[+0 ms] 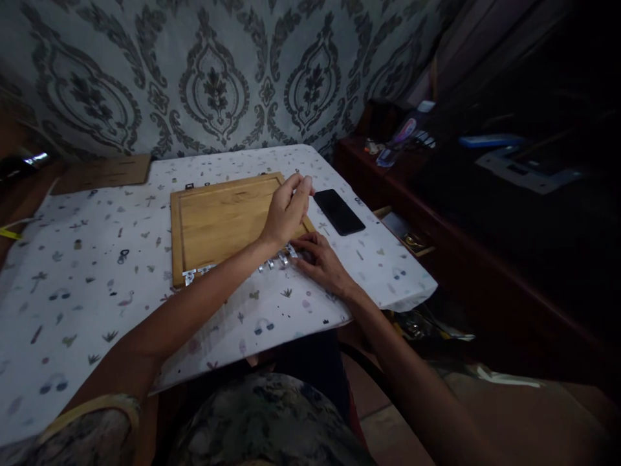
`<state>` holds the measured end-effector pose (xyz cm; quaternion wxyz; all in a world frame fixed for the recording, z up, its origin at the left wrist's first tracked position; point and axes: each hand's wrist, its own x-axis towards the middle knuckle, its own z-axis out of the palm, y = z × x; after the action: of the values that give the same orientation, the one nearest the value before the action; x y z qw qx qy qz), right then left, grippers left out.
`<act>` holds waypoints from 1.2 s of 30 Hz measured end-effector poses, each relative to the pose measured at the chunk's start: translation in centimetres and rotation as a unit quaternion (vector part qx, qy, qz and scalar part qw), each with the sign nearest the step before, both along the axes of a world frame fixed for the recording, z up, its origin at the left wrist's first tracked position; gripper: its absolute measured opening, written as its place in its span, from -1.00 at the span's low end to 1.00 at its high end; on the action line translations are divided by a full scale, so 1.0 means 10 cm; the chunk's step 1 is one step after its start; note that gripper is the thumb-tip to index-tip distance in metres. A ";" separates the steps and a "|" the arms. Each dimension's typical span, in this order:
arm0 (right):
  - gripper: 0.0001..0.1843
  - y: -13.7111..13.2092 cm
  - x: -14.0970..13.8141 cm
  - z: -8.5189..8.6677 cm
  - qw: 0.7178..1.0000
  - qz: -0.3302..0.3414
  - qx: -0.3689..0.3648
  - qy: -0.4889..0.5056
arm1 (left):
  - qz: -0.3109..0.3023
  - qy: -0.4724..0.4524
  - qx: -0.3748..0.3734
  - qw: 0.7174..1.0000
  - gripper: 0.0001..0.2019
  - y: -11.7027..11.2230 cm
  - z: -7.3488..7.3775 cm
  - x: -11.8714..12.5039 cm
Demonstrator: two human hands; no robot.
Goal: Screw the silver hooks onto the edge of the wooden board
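Note:
A wooden cabinet door (pixel 223 220), a framed panel, lies flat on the patterned tablecloth. Above its right side is my left hand (pixel 287 210), its fingers curled together; anything in them is hidden. My right hand (pixel 323 262) rests at the near right corner, thumb and fingers closed about a silver metal hinge (pixel 291 250) on the door's edge. Other shiny metal pieces (pixel 270 263) lie along that near edge. Another silver hinge (pixel 190 276) sits at the near left corner, partly behind my left forearm.
Right of the door lies a black smartphone (pixel 339 211). A cardboard piece (pixel 104 173) is at the far left of the table (pixel 272 349). An opened drawer (pixel 405 231) and a dark red cabinet (pixel 466 272) stand on the right, with a bottle (pixel 407 126) on top. A patterned wall rises behind.

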<state>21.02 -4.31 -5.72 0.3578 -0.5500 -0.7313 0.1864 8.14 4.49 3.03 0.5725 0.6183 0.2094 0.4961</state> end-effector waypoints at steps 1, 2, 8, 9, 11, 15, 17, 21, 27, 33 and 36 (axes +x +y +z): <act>-0.51 0.00 0.00 0.01 1.000 0.001 0.000 0.002 | 0.006 0.002 0.012 1.000 -0.53 -0.01 -0.01 0.02; -0.51 0.00 -0.01 0.01 1.000 0.002 -0.001 0.004 | 0.006 0.006 0.020 1.000 -0.49 -0.01 -0.02 0.04; -0.48 0.01 0.01 -0.02 1.000 0.008 0.002 0.018 | -0.087 0.021 -0.016 0.996 -0.42 0.13 0.02 0.13; -0.48 0.01 0.01 -0.03 1.000 0.008 0.003 0.018 | -0.100 0.025 -0.021 0.994 -0.42 0.15 0.03 0.13; -0.47 0.02 0.01 -0.03 1.000 0.007 0.003 0.014 | -0.115 0.037 -0.030 0.992 -0.42 0.15 0.04 0.13; -0.48 0.01 0.00 -0.01 1.000 0.003 0.004 0.008 | -0.115 0.041 -0.025 0.992 -0.44 0.08 0.02 0.11; -0.50 0.01 0.00 -0.01 1.000 0.000 0.003 0.008 | -0.075 0.025 0.007 0.997 -0.46 0.05 0.05 0.08; -0.52 0.01 0.01 -0.03 1.000 -0.001 0.014 0.009 | 0.093 -0.060 0.071 0.991 -0.54 0.03 0.28 -0.15; -0.51 0.08 0.06 -0.11 0.999 -0.003 0.032 0.012 | 0.170 0.148 0.267 0.937 -0.71 0.03 0.35 -1.01; -0.57 0.09 0.07 -0.10 0.999 -0.011 0.041 -0.008 | 0.204 0.394 0.335 0.831 -0.76 0.17 -0.04 -1.75; -0.58 0.09 0.06 -0.11 0.999 -0.012 0.038 -0.009 | 0.190 0.438 0.351 0.806 -0.83 0.35 -0.14 -1.92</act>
<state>21.64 -3.43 -6.78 0.3744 -0.5462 -0.7342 0.1494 -11.01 7.97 1.61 0.0582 0.8762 0.3633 0.3112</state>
